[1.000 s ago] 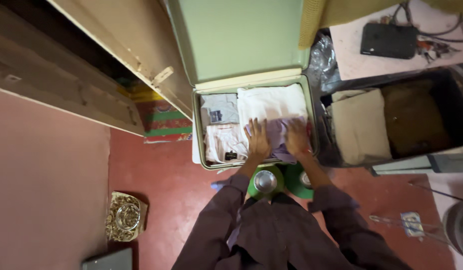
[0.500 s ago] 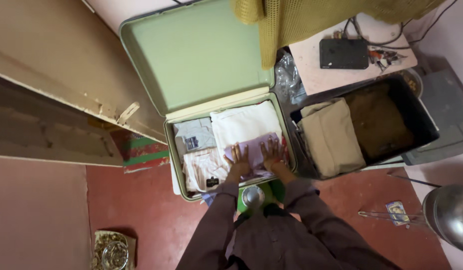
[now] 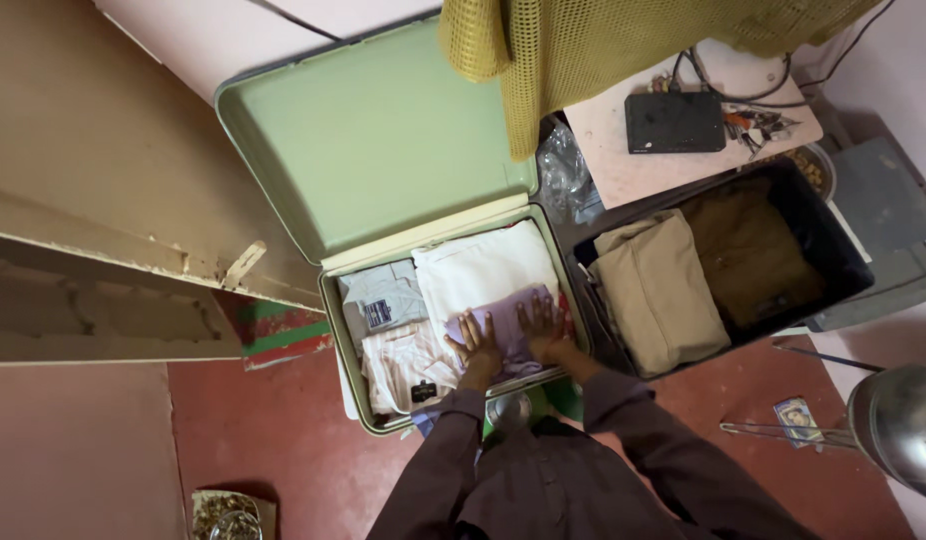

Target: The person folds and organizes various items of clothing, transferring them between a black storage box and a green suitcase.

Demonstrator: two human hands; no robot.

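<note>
Change since earlier frame: since half a second ago our view has tilted up, so the suitcase [image 3: 443, 310] sits lower left; both hands remain flat on the lilac cloth.
Left hand [image 3: 477, 342]: fingers spread, palm down, pressing the cloth; nothing gripped.
Right hand [image 3: 541, 328]: fingers splayed flat on the same cloth, just beside the left; nothing gripped.
Location of cloth: the lilac folded cloth [image 3: 511, 312] lies under both palms, on top of the white folded garment [image 3: 483, 265], in the right part of the suitcase.
Handling: we judge it light, soft and limp; it will sag if lifted by one corner. Best hold is at the folded edges beyond the fingertips, both hands together.
Beside the left fingers: pale striped shirts [image 3: 408, 350], touching the cloth's side.
Edges: the suitcase rim lies just past the right fingers; the open lid [image 3: 373, 140] stands beyond the fingertips.
Open room: red floor [image 3: 273, 440] outside the left wrist; a dark bin [image 3: 843, 240] with tan clothes crowds the right.
</note>
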